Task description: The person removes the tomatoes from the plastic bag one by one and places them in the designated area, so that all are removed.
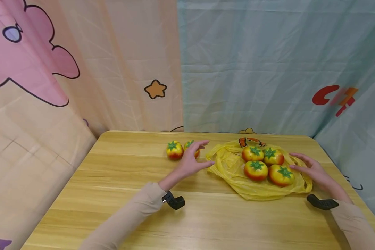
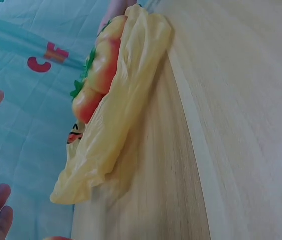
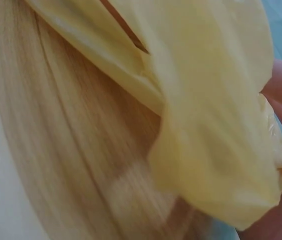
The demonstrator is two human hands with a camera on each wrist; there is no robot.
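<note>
A yellow plastic bag (image 1: 231,173) lies spread on the table, with several yellow-red tomatoes (image 1: 255,173) with green star-shaped tops grouped on it. At the bag's right edge is my right hand (image 1: 315,172), thumb and fingers parted beside the tomatoes; in the right wrist view a fold of the bag (image 3: 210,125) hides part of this hand (image 3: 280,200). Left of the bag, my left hand (image 1: 190,161) hovers with fingers spread and nothing between them. Behind it sit two more tomatoes, one (image 1: 174,151) in plain sight, the other (image 1: 187,144) partly covered by the hand.
The wooden table (image 1: 206,222) reaches back to a printed curtain (image 1: 237,69), which also runs along both sides. A dark band with a black mount sits on each wrist, the left mount (image 1: 175,202) and the right mount (image 1: 322,203).
</note>
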